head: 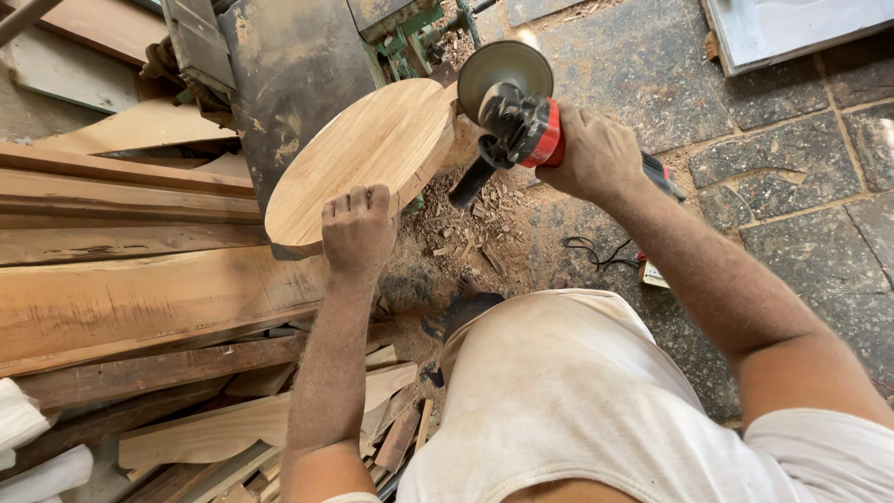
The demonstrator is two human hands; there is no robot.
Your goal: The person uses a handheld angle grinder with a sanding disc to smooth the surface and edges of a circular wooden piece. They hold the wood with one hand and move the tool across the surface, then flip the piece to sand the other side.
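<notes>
Head view: oval wooden board (368,158) is gripped at its near edge by the left hand (358,228), its long axis running up and to the right. The right hand (596,154), closed around the angle grinder (512,116), is held at the board's far right edge, disc touching.

The scene is viewed from a single head-worn camera, aimed steeply downward, close over the person's arms, stacked planks (121,279) and stone floor (782,158).
</notes>
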